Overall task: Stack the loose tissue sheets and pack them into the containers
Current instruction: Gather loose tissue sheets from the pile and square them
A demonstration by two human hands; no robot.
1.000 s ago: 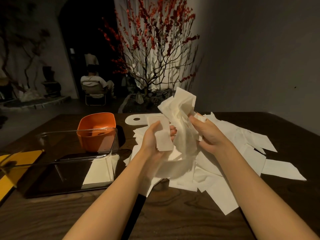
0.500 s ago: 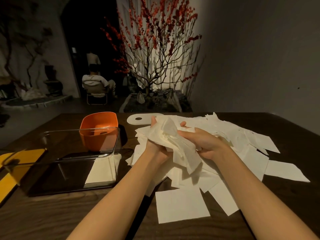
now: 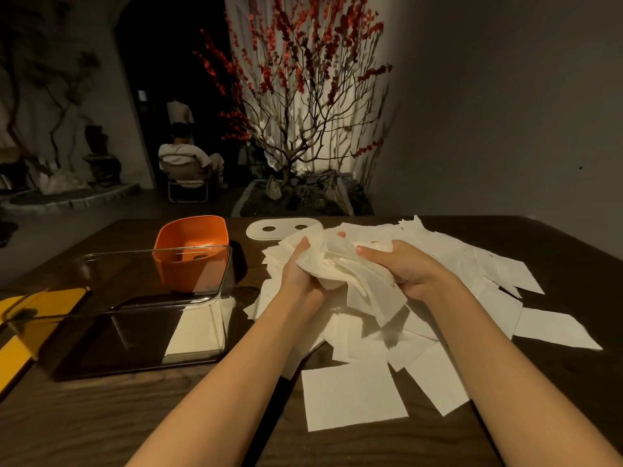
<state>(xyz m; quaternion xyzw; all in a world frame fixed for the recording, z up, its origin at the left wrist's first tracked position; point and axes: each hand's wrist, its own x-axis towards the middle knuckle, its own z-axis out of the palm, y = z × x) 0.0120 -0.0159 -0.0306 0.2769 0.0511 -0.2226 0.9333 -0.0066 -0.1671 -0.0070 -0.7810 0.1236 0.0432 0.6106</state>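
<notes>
Tissue bunch (image 3: 340, 267) in both hands

A dark wooden table (image 3: 101, 423) carries everything. Near its left edge lies a yellow flat piece (image 3: 37, 318), and just beside it stands a clear rectangular container (image 3: 141, 318) with a small stack of white sheets in its right end. Behind the container, toward the far edge, sits an orange bowl-shaped container (image 3: 192, 251), with a white oval lid with two holes (image 3: 279, 229) beside it. A loose heap of tissue sheets (image 3: 472, 274) spreads over the right half, with a single sheet (image 3: 350, 396) lying toward the near edge.
</notes>
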